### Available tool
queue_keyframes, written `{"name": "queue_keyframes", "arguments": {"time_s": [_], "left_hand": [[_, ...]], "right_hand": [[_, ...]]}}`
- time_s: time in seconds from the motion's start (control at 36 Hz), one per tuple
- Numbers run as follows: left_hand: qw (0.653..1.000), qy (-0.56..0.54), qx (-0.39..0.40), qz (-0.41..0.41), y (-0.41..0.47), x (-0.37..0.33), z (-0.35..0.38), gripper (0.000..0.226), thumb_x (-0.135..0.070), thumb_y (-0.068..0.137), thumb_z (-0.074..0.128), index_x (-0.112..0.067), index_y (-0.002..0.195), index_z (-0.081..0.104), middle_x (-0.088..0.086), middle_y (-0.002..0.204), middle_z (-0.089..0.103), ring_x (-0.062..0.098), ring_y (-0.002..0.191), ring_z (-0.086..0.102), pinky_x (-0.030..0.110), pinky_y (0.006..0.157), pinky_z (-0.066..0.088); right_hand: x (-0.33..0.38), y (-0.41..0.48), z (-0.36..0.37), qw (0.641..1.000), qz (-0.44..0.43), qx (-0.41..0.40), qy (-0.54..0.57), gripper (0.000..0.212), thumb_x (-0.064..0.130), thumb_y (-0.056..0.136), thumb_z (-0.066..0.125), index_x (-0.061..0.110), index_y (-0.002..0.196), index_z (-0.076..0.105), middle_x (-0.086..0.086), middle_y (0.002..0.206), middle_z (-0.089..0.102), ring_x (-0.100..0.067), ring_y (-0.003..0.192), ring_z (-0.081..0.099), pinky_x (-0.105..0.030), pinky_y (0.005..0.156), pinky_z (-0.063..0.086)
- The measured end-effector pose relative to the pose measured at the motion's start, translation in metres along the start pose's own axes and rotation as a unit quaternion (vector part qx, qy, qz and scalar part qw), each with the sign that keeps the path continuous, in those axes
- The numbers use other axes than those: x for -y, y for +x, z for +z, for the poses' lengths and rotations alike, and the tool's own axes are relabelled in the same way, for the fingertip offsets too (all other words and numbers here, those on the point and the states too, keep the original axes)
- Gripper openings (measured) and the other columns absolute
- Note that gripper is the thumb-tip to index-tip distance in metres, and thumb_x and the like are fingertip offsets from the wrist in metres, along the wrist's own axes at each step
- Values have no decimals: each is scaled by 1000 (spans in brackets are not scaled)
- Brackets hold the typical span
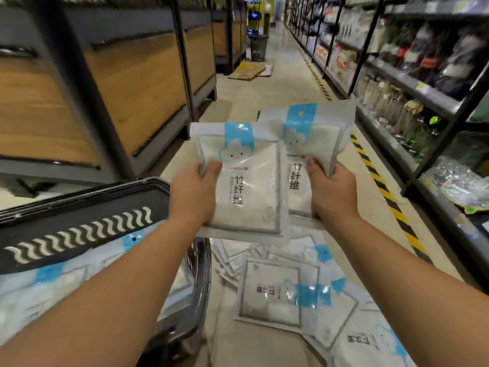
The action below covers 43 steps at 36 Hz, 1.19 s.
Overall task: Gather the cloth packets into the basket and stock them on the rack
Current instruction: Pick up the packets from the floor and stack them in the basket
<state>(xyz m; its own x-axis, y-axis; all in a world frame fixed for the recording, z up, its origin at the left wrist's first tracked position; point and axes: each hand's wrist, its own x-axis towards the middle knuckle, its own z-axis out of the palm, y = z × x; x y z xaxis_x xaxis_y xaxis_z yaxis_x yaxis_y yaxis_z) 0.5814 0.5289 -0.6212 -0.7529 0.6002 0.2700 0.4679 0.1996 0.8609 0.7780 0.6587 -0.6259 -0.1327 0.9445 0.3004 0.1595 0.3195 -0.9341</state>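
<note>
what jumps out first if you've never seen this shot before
Dead centre, the left hand and right hand each grip a white, blue-banded cloth packet, the left packet beside the right packet. Below them a pile of packets lies scattered on the floor, and a dark basket with a white zigzag stripe sits lower left.

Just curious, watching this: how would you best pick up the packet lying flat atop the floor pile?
Probably by its flat sealed border on the left edge. The cloth packet lies face up on top of the pile with that edge uncovered, so come down from above and to the left, slide fingers under the thin rim and pinch.
</note>
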Motion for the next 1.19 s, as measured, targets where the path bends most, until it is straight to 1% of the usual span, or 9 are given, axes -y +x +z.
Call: {"name": "queue_keyframes", "arguments": {"time_s": [0.19, 0.31, 0.5, 0.58, 0.78, 0.97, 1.06, 1.11, 1.19], "left_hand": [[998, -2, -57, -13, 17, 24, -83, 19, -40, 98, 57, -23, 92, 61, -9, 81, 63, 6, 74, 58, 29, 63, 43], [995, 16, -90, -41, 19, 52, -132, 25, -41, 97, 58, -17, 95, 63, -4, 84, 66, 15, 79, 61, 34, 69, 47], [982, 96, -129, -99, 4, 105, -213, 23, -39, 98, 56, -23, 82, 55, -10, 76, 55, 4, 70, 49, 26, 56, 31], [971, 138, -122, -152, -7, 132, -244, 24, -39, 98, 56, -21, 84, 55, -7, 79, 54, 16, 75, 49, 34, 66, 33], [950, 177, -79, -246, -37, 182, -296, 41, -42, 99, 55, -9, 122, 61, 4, 111, 63, 33, 109, 59, 38, 87, 45], [939, 200, -14, -281, -52, 221, -320, 34, -45, 96, 57, -16, 112, 66, 6, 103, 69, 27, 94, 63, 41, 87, 52], [923, 240, 24, -299, -55, 234, -319, 34, -44, 96, 58, -16, 115, 65, 5, 104, 68, 24, 91, 60, 35, 80, 47], [906, 272, 46, -322, -54, 240, -313, 42, -45, 97, 58, -13, 123, 60, 10, 114, 66, 25, 95, 58, 35, 82, 46], [880, 306, 41, -361, -51, 242, -302, 59, -46, 93, 64, -4, 131, 49, 16, 125, 61, 33, 112, 58, 37, 84, 44]], "right_hand": [[42, -20, 79, 996, -1, 68, 62, 22, 29, 98, 64, 22, 78, 62, 2, 76, 67, -15, 72, 61, -35, 68, 50], [59, -42, 125, 990, -5, 119, 70, 20, 31, 98, 64, 24, 79, 63, -7, 83, 71, -28, 81, 67, -43, 76, 55], [72, -93, 206, 975, 21, 209, 70, 13, 31, 99, 63, 19, 99, 68, 7, 86, 71, -11, 80, 67, -28, 69, 50], [70, -119, 236, 965, 44, 253, 56, 14, 32, 99, 62, 20, 98, 68, 5, 87, 72, -13, 81, 68, -29, 68, 51], [54, -175, 275, 940, 78, 330, 18, 10, 28, 100, 60, 21, 98, 68, 5, 93, 72, -15, 88, 68, -31, 75, 54], [40, -191, 273, 921, 115, 372, -23, 14, 28, 99, 62, 16, 102, 69, 0, 91, 73, -17, 84, 68, -27, 64, 53], [27, -188, 272, 894, 138, 418, -88, 17, 28, 99, 61, 16, 107, 69, -1, 96, 72, -22, 90, 69, -37, 81, 58], [15, -186, 274, 876, 141, 435, -154, 26, 28, 98, 61, 12, 117, 68, -4, 103, 71, -24, 93, 67, -39, 86, 56], [4, -184, 275, 856, 142, 423, -259, 36, 29, 95, 65, 8, 124, 61, -3, 92, 63, -21, 79, 61, -31, 70, 50]]}}
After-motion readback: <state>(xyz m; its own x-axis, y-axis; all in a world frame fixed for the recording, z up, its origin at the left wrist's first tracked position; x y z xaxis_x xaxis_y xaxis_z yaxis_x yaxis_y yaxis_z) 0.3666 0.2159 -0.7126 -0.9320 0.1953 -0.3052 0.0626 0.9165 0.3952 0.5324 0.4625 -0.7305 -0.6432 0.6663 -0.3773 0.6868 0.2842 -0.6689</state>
